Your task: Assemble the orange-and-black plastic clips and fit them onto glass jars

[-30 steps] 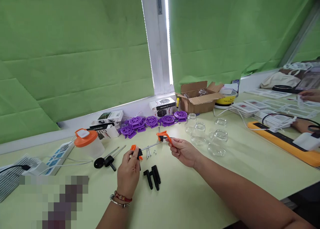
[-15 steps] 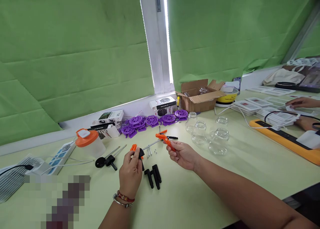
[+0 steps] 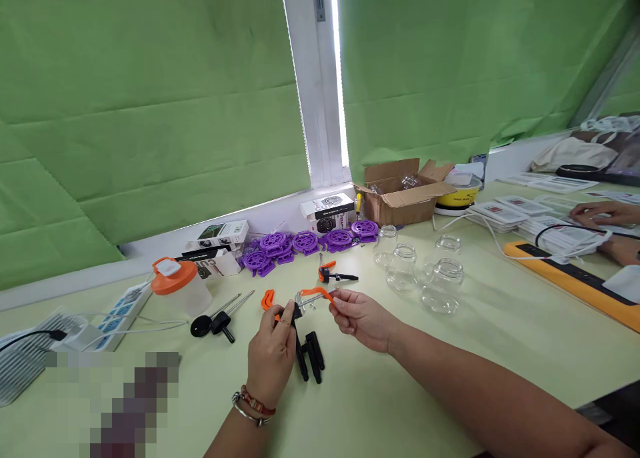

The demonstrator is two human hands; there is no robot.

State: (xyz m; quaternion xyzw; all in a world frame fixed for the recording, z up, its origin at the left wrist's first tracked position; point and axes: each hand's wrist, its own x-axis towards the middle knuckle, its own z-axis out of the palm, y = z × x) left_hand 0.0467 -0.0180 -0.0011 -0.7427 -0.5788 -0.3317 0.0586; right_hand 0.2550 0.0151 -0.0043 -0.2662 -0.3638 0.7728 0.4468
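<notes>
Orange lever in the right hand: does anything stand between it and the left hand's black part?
Nothing visible: the orange lever in the right hand is close to the black part in the left hand. The rod runs beside the lever; contact is unclear.

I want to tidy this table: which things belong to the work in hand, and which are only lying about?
Likely in the work: orange lever (right hand); black part (left hand); black handles.

Probably just lying about: orange-lidded cup; power strip; yellow tub.
</notes>
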